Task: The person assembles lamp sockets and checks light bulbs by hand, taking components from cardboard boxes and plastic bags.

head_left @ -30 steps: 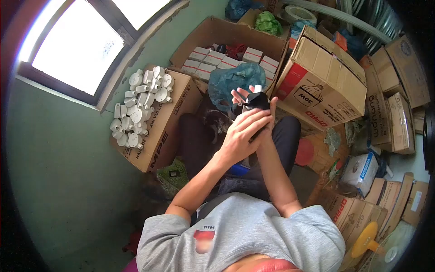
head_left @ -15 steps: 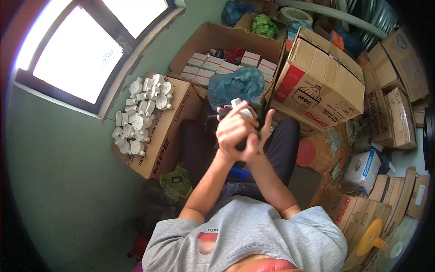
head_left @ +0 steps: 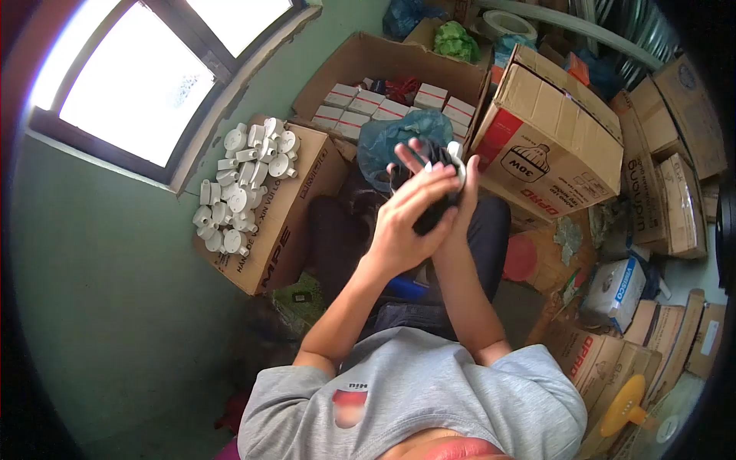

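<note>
In front of my lap, both my hands come together around a dark, soft-looking bundle [head_left: 432, 217] and a white round conduit box [head_left: 458, 165] with a short spout. My left hand [head_left: 402, 222] lies over the bundle, its fingers long across it and the thumb bent round the near side. Behind it, my right hand [head_left: 462, 211] cups the same things from the right, thumb pointing up beside the white box; its other fingers show past the bundle's far side. Much of the box is hidden between the palms. At the left, several similar white boxes [head_left: 245, 176] lie heaped on a carton [head_left: 295, 207].
Ahead stands an open carton [head_left: 318, 73] with small white boxes [head_left: 366, 103] and a blue plastic bag [head_left: 376, 153]. A large lamp carton [head_left: 567, 126] is at the right, with more cartons [head_left: 675, 199] beyond. A window [head_left: 130, 84] is at upper left; a yellow-bladed fan [head_left: 625, 406] is lower right.
My hands have moved up and slightly right. The left fingers have straightened over the dark bundle, and the white box has shifted from the top of the hands to their right side.
</note>
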Demonstrator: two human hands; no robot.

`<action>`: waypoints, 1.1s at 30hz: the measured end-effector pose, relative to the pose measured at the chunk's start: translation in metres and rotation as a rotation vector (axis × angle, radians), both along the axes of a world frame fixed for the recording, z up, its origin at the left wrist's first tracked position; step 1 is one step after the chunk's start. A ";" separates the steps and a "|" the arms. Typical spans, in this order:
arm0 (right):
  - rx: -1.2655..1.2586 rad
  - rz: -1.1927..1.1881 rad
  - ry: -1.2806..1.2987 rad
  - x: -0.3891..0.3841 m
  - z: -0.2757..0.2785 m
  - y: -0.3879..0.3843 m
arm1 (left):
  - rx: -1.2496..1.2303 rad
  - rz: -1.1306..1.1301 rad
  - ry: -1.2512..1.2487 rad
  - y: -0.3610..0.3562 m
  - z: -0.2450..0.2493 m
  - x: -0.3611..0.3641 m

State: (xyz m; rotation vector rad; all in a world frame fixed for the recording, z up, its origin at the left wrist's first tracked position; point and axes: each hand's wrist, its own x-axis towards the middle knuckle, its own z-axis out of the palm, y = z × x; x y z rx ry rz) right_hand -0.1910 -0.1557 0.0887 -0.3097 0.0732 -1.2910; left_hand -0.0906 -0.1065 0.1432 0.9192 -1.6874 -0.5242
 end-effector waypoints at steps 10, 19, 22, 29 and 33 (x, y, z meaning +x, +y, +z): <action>0.066 -0.152 0.453 0.012 -0.007 0.024 | 0.182 0.222 0.383 -0.026 -0.005 0.017; 0.027 -0.240 0.375 -0.023 -0.041 -0.017 | 0.193 0.070 0.316 0.010 -0.059 0.010; 0.180 -0.078 0.660 -0.006 -0.039 0.031 | 0.135 0.253 0.465 -0.008 -0.037 0.018; 0.114 -0.125 0.275 0.006 -0.037 0.011 | 0.120 0.110 0.196 0.010 -0.058 0.020; 0.148 -0.240 0.449 -0.007 -0.048 -0.007 | 0.460 -0.261 0.314 0.031 -0.079 0.045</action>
